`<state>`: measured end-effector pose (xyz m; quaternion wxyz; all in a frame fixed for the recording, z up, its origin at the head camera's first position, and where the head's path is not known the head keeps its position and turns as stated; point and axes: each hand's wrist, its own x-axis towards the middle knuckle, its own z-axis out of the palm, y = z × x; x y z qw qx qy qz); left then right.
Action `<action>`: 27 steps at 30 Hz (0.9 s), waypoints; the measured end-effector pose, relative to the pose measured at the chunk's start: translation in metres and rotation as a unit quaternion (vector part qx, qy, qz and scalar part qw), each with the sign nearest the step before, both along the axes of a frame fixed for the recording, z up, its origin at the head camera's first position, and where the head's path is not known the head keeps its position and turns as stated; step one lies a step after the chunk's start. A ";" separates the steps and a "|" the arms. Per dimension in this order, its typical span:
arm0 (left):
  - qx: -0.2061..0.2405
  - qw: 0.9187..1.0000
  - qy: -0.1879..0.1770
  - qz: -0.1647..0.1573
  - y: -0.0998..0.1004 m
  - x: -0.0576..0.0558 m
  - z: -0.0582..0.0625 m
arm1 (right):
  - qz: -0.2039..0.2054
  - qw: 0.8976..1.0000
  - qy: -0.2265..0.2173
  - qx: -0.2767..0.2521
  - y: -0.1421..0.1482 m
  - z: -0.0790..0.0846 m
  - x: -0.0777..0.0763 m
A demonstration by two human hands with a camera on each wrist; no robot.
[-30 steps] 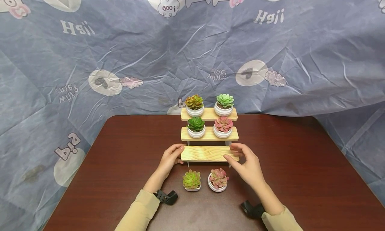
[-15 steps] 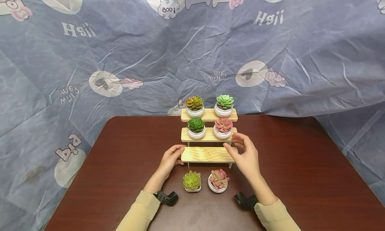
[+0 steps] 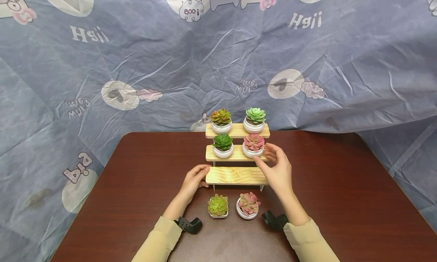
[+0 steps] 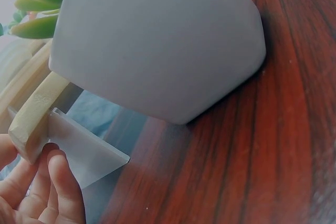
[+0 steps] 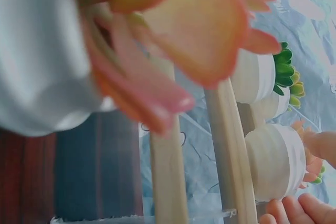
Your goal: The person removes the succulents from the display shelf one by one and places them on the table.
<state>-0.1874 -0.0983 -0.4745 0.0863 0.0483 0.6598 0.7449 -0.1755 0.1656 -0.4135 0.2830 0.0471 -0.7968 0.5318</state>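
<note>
A wooden three-tier plant stand (image 3: 238, 174) stands on the table. My left hand (image 3: 192, 182) pinches the left end of its lowest board, thumb above and fingers below, beside a clear support (image 4: 86, 148). On the middle board sit a dark green potted succulent (image 3: 222, 142) and a pink potted succulent (image 3: 253, 143). My right hand (image 3: 278, 171) is at the pink one's right side, thumb by the pot's front and fingers beside it. Whether they touch the pot I cannot tell.
The top board (image 3: 238, 131) bears an orange-green succulent (image 3: 220, 118) and a pale green one (image 3: 255, 116). In front of the stand are a lime-green succulent (image 3: 217, 205) and a pinkish one (image 3: 248, 204). A patterned blue cloth (image 3: 187, 65) hangs behind.
My right hand has left the right end of the lowest board and moved up and away to the pink succulent on the middle board. My left hand stays on the lowest board.
</note>
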 end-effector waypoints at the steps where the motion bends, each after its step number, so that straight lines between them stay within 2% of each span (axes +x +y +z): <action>1: 0.000 1.000 -0.001 0.000 0.000 0.000 0.000 | 0.000 1.000 -0.002 0.000 -0.001 0.001 0.000; 10: -0.002 1.000 0.000 0.004 0.000 0.000 0.000 | -0.003 0.999 -0.034 0.011 -0.004 0.005 -0.006; 22: -0.006 1.000 -0.001 0.004 0.001 0.001 0.003 | -0.020 0.996 -0.048 0.068 -0.007 0.002 -0.010; 27: -0.006 1.000 -0.003 0.003 0.001 0.001 0.003 | -0.028 0.996 -0.043 0.076 -0.008 -0.001 -0.011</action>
